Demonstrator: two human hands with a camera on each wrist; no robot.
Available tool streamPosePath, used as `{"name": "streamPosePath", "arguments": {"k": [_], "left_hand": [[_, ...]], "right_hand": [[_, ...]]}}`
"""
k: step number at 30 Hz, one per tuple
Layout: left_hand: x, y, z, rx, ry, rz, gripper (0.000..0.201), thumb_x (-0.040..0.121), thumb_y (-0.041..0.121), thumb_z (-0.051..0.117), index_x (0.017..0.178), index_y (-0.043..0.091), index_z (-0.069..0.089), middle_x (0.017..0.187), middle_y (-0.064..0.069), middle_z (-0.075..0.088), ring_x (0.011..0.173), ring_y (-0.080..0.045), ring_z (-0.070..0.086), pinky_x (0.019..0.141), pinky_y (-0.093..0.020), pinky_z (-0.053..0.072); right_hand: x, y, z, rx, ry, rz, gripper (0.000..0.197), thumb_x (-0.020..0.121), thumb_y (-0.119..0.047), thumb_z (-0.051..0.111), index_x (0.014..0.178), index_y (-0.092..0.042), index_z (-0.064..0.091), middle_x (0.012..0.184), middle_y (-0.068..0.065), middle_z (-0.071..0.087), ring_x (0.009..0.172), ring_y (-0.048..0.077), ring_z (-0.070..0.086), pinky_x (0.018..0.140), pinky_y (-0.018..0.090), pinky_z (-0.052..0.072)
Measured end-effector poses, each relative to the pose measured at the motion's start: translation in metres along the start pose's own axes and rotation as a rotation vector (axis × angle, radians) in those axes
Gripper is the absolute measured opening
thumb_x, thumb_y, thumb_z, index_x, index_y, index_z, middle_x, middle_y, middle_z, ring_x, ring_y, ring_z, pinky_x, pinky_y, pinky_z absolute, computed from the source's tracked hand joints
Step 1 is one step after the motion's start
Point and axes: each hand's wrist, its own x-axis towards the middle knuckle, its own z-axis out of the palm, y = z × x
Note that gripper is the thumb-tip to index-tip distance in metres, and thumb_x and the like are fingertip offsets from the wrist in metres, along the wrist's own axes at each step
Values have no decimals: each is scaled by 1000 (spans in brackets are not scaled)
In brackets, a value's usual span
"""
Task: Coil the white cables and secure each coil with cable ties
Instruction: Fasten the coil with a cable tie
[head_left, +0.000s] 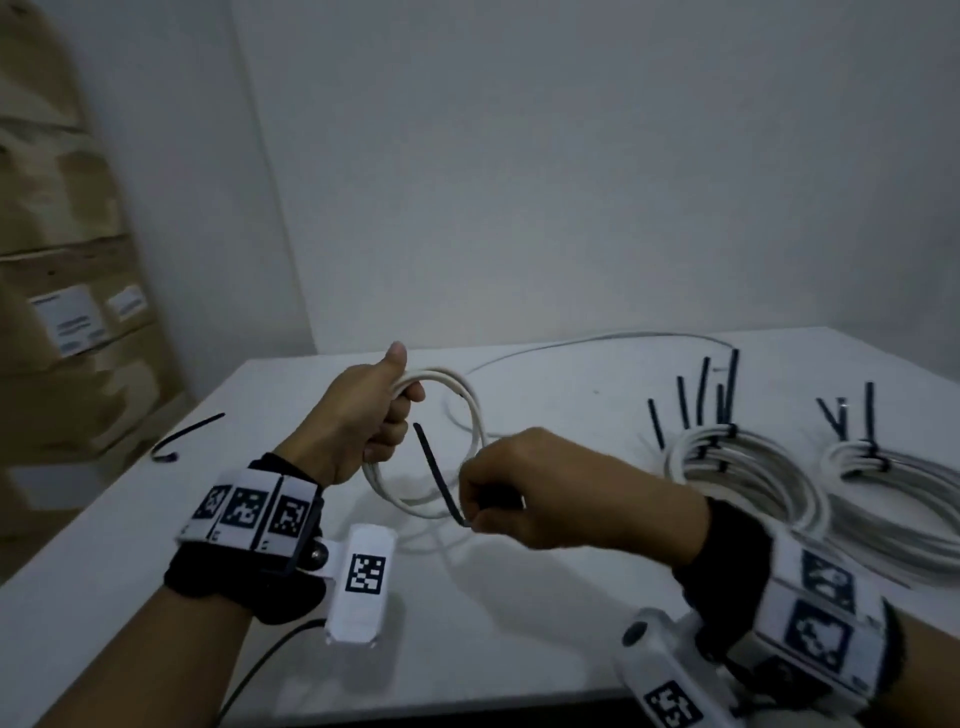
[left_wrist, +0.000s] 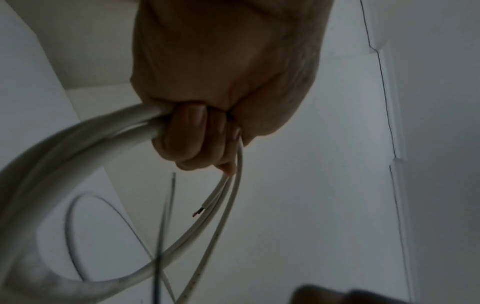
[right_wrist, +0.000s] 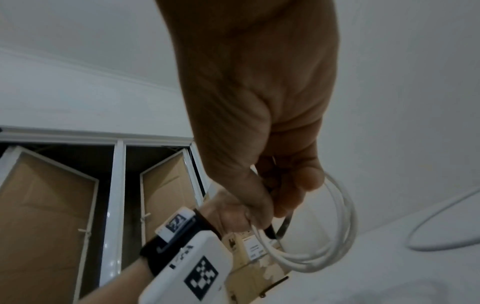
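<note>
My left hand (head_left: 379, 415) grips a small coil of white cable (head_left: 470, 410) and holds it upright above the white table (head_left: 130, 571). The wrist view shows its fingers (left_wrist: 192, 135) curled round the strands of the white cable (left_wrist: 78, 148), with a cut end sticking out below. My right hand (head_left: 483, 499) pinches a black cable tie (head_left: 436, 473) at the coil's lower right; the tie's free end points up through the loop. In the right wrist view the cable tie (right_wrist: 284, 224) runs beside the coil (right_wrist: 345, 222). The cable's loose tail (head_left: 597, 343) trails over the far table.
Two finished coils (head_left: 748, 467) (head_left: 893, 488) bound with black ties lie at the right. A spare black tie (head_left: 187, 434) lies near the table's left edge. Cardboard boxes (head_left: 67, 312) are stacked at the left. A white wall stands behind the table.
</note>
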Motion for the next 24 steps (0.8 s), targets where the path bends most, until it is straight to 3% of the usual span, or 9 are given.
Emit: {"name": "streamPosePath", "arguments": {"k": [2, 5, 8, 12, 15, 17, 19, 22, 24], "left_hand": [[5, 4, 29, -4, -48, 0, 52, 103, 46, 32, 74, 9, 54, 46, 5, 31, 38, -9, 23, 39, -17, 16], [7, 8, 66, 21, -77, 0, 49, 103, 38, 34, 70, 8, 53, 45, 2, 33, 38, -11, 24, 41, -18, 18], [7, 9, 94, 79, -49, 30, 46, 102, 31, 39, 62, 10, 50, 46, -1, 38, 37, -12, 29, 41, -20, 23], [9, 9, 115, 113, -39, 58, 36, 99, 26, 44, 67, 8, 49, 46, -4, 37, 35, -14, 30, 40, -21, 25], [11, 11, 123, 123, -55, 32, 31, 96, 23, 46, 67, 10, 46, 48, -4, 36, 35, -14, 29, 41, -21, 23], [12, 10, 126, 144, -74, 53, 23, 97, 24, 47, 78, 12, 50, 50, -3, 38, 37, -13, 30, 42, -22, 24], [15, 9, 130, 176, -77, 118, 12, 98, 28, 49, 96, 21, 58, 52, -2, 42, 38, -13, 33, 41, -23, 26], [18, 6, 132, 185, -76, 211, 16, 99, 27, 48, 105, 23, 62, 56, -6, 40, 40, -14, 32, 42, -23, 25], [19, 4, 133, 173, -86, 242, 18, 100, 27, 47, 108, 24, 63, 57, -7, 39, 42, -15, 30, 42, -23, 23]], "right_hand": [[-7, 19, 2, -36, 70, 4, 5, 88, -10, 60, 87, -11, 65, 83, 1, 64, 72, 14, 54, 65, 21, 42], [-14, 48, -2, -74, 282, -3, 6, 86, -7, 58, 83, -8, 63, 81, 5, 61, 71, 21, 55, 66, 34, 46], [-17, 67, -6, -87, 473, -6, 7, 87, -5, 56, 84, -6, 62, 80, 7, 60, 67, 23, 52, 59, 33, 43], [-24, 82, -3, -116, 603, -7, 4, 85, -3, 57, 85, -6, 60, 76, 8, 57, 65, 24, 49, 52, 37, 44], [-31, 90, 0, -146, 670, -16, 7, 80, 1, 60, 83, -5, 59, 74, 9, 56, 63, 24, 49, 46, 36, 44], [-35, 95, 2, -150, 700, -38, 8, 79, 1, 61, 83, -5, 60, 74, 9, 56, 64, 25, 50, 46, 37, 46], [-39, 97, 5, -152, 709, -110, 17, 76, 4, 63, 85, -9, 56, 75, 9, 56, 66, 22, 49, 48, 30, 44], [-46, 94, 7, -151, 702, -180, 35, 72, 7, 67, 88, -16, 46, 77, 7, 57, 73, 13, 40, 53, 19, 34], [-52, 93, 6, -108, 701, -157, 21, 77, 3, 63, 87, -12, 54, 78, 7, 58, 73, 12, 39, 54, 21, 36]]}}
